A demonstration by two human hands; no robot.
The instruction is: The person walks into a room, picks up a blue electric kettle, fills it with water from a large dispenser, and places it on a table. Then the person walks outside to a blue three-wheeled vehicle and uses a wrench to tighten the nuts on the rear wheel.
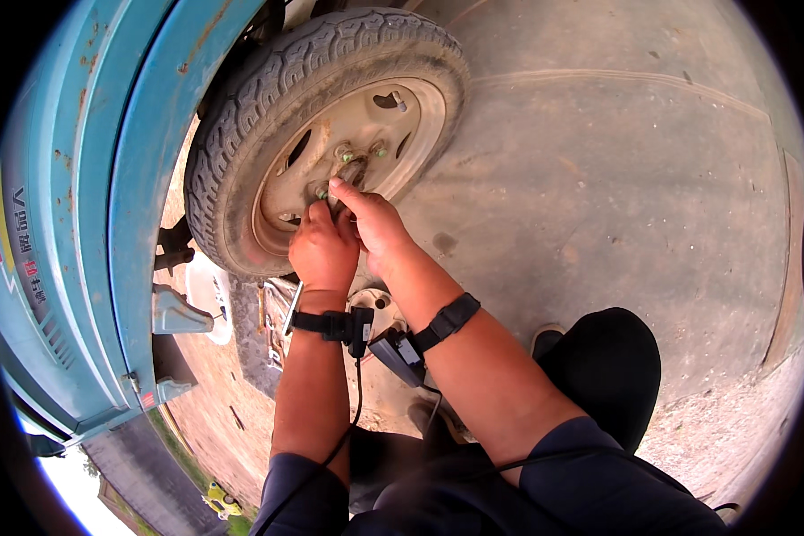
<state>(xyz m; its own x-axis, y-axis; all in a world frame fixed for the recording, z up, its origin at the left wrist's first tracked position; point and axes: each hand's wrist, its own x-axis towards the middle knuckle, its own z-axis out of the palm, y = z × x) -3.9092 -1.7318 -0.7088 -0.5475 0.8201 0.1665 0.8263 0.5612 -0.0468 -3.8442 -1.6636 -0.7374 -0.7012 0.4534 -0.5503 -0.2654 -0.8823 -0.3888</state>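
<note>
A dusty wheel with a knobbly black tyre (241,112) and a beige rim (317,134) stands under the blue vehicle body (134,179). Lug nuts with green marks (344,154) ring its hub (355,168). Both my hands meet at the lower side of that hub. My left hand (323,250) is closed, its fingers curled against the hub area. Beside it, my right hand (377,223) is closed too, thumb stretched along the hub's edge. What the fingertips grip is hidden between the hands. A thin silver bar (292,308) shows beside my left wrist.
Below the wheel lie metal tools (272,317) on a dark mat, a white container (208,295) and a round pale metal part with holes (380,308). Concrete floor (598,214) stretches to the right. My bent knee (603,375) is at lower right. Cables trail from my wrist straps.
</note>
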